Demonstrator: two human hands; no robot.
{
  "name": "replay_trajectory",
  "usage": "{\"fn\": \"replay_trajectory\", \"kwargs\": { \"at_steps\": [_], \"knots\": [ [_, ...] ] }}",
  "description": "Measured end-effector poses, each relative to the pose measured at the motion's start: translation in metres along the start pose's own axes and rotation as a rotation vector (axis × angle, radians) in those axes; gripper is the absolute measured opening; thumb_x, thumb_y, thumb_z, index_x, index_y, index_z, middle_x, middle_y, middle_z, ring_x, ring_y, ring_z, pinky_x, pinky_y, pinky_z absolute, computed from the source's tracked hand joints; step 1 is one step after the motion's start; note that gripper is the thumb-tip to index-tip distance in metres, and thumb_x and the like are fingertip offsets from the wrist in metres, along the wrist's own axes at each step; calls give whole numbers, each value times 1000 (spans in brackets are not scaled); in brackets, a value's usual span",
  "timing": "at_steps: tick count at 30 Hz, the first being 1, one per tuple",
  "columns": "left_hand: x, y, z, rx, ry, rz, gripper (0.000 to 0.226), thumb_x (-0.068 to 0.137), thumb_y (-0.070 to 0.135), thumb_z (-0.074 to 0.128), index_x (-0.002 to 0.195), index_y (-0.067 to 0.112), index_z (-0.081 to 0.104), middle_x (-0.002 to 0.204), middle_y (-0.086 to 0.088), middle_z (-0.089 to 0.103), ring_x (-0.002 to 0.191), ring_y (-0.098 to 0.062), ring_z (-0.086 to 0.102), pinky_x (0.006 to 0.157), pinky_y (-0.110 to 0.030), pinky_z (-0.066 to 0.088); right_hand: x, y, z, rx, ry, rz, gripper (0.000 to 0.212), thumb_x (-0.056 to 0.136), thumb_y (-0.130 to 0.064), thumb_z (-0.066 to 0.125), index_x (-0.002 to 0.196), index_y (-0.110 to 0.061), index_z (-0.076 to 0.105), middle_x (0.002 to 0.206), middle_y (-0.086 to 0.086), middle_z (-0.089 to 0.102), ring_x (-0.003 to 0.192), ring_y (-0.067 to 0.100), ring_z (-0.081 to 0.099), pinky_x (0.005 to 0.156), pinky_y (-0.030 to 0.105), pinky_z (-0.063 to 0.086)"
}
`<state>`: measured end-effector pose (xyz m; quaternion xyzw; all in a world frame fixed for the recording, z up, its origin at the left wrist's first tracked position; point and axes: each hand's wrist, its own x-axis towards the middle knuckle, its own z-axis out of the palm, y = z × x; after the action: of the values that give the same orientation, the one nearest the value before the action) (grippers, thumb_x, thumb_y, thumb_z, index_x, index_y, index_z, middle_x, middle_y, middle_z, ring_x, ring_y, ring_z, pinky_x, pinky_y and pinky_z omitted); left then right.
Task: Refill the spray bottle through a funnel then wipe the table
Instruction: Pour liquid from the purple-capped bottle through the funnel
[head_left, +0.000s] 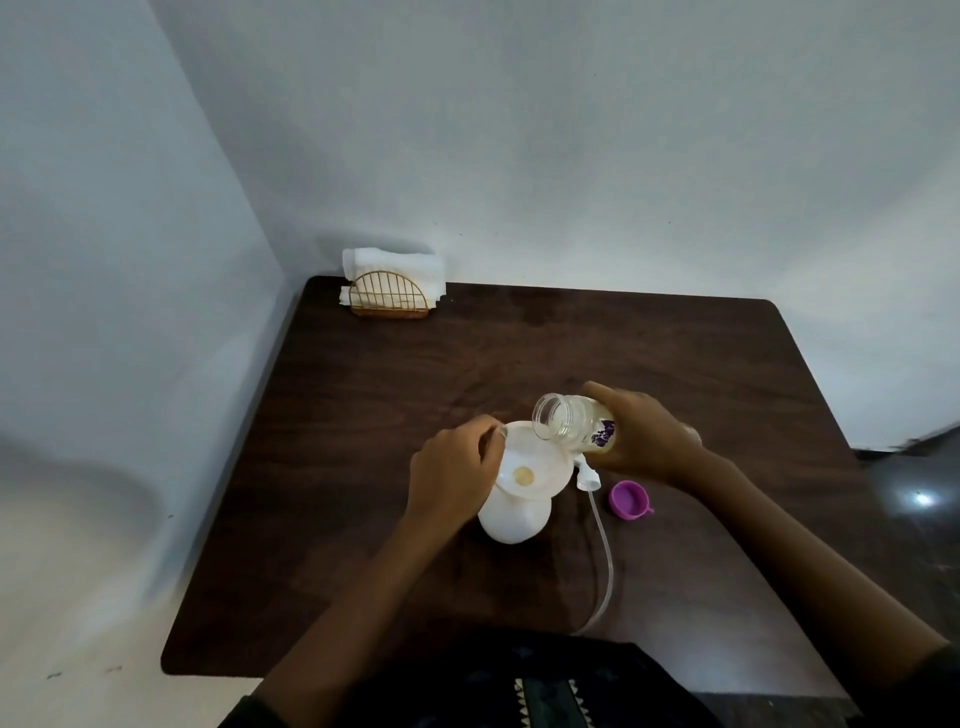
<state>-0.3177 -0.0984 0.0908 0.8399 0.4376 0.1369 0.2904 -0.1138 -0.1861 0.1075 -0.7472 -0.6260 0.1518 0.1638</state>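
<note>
A white spray bottle (514, 519) stands upright near the middle of the dark wooden table (395, 395). A white funnel (530, 462) sits in its neck, with a little yellowish liquid pooled at its centre. My left hand (454, 470) grips the funnel's left rim. My right hand (644, 434) holds a clear refill bottle (571, 423) with a purple label, tipped on its side with its open mouth over the funnel's far rim. Pale yellow liquid lies inside it. The white sprayer head (744, 474) lies on the table beside the bottle, its long tube (602, 561) trailing toward me.
A purple cap (629, 499) lies open side up to the right of the sprayer head. At the far left corner stands a gold wire holder (389, 300) with folded white cloths (395, 265). Walls border the table at the back and left.
</note>
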Motion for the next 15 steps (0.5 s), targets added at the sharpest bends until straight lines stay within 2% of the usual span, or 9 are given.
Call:
{"fn": "replay_trajectory", "kwargs": {
  "at_steps": [5,9,13,15],
  "knots": [
    [0,1,2,-17,16,9,26,96,30,43,109,23,64,93,4,70,79,-12,62,63,-23,39,0,-3,-3,-80,9,-38,44,64,-23,81,100,-14,57,80,-6,58,67,12,49,60,23,33],
    [0,0,7,-45,31,18,28,96,29,43,113,21,65,96,2,71,81,-12,63,67,-26,50,0,-5,-7,-130,-13,-59,46,66,-25,80,104,-13,58,88,-3,63,70,10,48,62,23,32],
    [-1,-1,9,-60,55,27,28,96,28,44,114,19,65,96,1,71,80,-12,64,67,-25,51,-1,-6,-8,-158,-12,-80,45,66,-23,79,105,-12,58,90,1,65,74,18,58,61,25,35],
    [-1,-2,10,-62,66,29,29,96,28,44,114,19,65,97,1,71,81,-12,64,68,-27,53,0,-7,-8,-174,-11,-86,47,65,-23,79,106,-12,59,91,3,66,78,22,61,61,30,42]
  ]
}}
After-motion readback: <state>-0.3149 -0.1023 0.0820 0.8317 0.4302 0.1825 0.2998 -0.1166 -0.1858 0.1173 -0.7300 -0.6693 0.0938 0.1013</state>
